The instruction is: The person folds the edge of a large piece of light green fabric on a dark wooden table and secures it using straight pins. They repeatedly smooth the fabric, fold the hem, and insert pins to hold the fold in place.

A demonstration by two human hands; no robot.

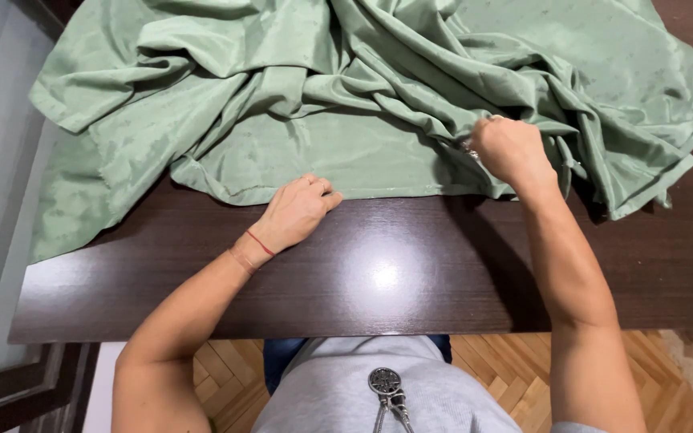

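A large green satin-like cloth point(346, 96) lies crumpled across the dark wooden table point(378, 273), with one flat panel spread toward me. My left hand point(297, 212) rests curled at the cloth's near hem, fingers pinching its edge. A thin red string circles that wrist. My right hand point(511, 151) is closed into a fist on a bunched fold at the right, with a small metal object showing at the knuckles; what it is cannot be made out.
The cloth hangs over the table's left edge beside a grey wall. Parquet floor point(515, 369) shows below the table's near edge. A metal pendant point(385, 381) hangs at my chest over a grey shirt.
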